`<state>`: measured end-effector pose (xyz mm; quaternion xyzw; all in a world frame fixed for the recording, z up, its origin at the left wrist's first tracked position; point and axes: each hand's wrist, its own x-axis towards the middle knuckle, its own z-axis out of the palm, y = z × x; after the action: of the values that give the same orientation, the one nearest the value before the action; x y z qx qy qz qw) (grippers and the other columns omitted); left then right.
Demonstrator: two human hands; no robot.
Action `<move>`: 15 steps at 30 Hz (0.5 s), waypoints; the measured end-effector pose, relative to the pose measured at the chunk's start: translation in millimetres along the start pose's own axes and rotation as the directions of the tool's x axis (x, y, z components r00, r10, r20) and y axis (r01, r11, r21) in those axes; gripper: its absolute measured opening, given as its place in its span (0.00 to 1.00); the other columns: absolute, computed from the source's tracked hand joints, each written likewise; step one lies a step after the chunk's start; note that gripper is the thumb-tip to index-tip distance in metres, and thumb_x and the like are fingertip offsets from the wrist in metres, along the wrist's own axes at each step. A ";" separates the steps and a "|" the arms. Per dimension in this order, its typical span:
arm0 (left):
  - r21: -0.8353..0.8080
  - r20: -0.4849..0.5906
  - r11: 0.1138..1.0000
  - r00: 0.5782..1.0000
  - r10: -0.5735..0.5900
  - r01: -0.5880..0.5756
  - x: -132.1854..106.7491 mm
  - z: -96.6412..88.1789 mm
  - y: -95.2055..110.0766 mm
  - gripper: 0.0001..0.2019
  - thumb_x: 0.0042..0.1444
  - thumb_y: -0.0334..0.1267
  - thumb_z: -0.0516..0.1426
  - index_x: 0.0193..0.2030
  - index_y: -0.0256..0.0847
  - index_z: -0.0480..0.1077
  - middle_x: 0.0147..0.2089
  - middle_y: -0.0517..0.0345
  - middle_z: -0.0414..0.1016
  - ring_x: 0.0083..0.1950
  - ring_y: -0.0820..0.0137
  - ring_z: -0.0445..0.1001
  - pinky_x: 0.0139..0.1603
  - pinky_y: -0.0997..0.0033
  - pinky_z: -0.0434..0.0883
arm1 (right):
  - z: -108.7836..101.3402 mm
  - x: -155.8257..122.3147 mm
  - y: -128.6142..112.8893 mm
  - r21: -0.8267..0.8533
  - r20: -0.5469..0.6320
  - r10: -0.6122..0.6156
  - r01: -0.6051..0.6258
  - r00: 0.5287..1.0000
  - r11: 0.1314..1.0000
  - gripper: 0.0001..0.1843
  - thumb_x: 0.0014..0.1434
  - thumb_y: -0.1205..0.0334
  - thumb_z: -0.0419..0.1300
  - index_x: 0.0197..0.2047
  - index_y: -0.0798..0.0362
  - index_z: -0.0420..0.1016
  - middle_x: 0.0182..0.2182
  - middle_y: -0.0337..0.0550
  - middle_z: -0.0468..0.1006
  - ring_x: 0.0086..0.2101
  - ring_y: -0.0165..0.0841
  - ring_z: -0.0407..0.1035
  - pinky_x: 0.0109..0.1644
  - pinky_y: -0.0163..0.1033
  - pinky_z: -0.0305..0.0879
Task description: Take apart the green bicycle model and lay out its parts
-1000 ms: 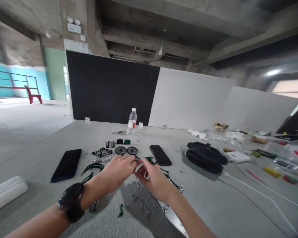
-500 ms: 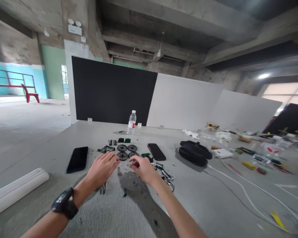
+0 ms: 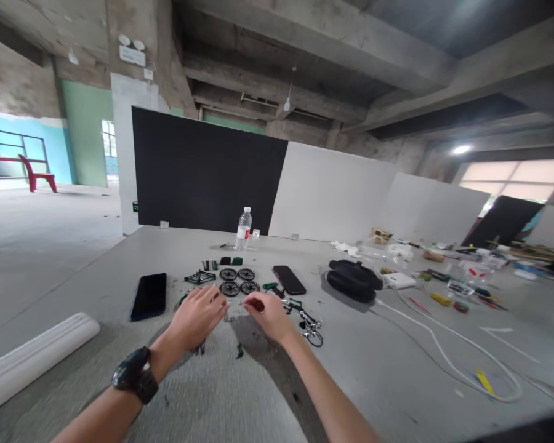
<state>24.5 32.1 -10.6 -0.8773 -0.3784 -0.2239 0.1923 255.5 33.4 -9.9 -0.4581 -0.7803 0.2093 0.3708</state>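
Left hand (image 3: 199,315), right hand (image 3: 268,315) parted; nearer wheels (image 3: 229,288), apparently mostly hidden earlier, visible.

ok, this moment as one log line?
left hand: near wheels, hold unclear | right hand: near wheels, hold unclear | wheels: four, flat on table | bottle: upright beyond wheels

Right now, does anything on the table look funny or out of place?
Nothing looks spilled. One small green piece seems a bit stray: it lies by itself on the near side, while the four wheels sit in two neat rows.
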 end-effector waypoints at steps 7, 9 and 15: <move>0.003 -0.010 1.000 1.000 0.015 -0.015 1.7 -4.5 2.8 0.11 0.70 0.35 0.49 0.41 0.39 0.71 0.41 0.52 0.72 0.45 0.60 0.72 0.45 0.59 0.69 | 16.6 7.0 2.5 -0.056 -0.013 0.004 -0.005 1.000 0.998 0.07 0.59 0.65 0.59 0.35 0.50 0.80 0.30 0.39 0.81 0.31 0.32 0.72 0.36 0.35 0.65; 0.001 -0.012 1.000 1.000 0.013 -0.013 1.7 -4.2 2.5 0.10 0.70 0.35 0.50 0.40 0.39 0.71 0.41 0.53 0.72 0.45 0.60 0.72 0.44 0.59 0.69 | 20.9 8.4 3.2 -0.083 -0.004 0.000 0.000 1.000 0.997 0.06 0.58 0.65 0.60 0.35 0.50 0.80 0.30 0.39 0.81 0.30 0.32 0.71 0.36 0.35 0.64; -0.005 -0.022 1.000 1.000 0.016 -0.016 0.5 -4.2 3.4 0.10 0.69 0.35 0.51 0.39 0.39 0.72 0.41 0.53 0.72 0.44 0.61 0.72 0.43 0.62 0.68 | 25.6 9.1 1.8 -0.137 0.007 -0.046 0.046 0.999 0.989 0.06 0.59 0.65 0.61 0.34 0.50 0.80 0.29 0.39 0.80 0.30 0.31 0.70 0.37 0.35 0.65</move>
<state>26.3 28.1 -7.4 -0.8784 -0.3687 -0.2329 0.1958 234.0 42.6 -23.8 -0.4640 -0.8038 0.1473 0.3419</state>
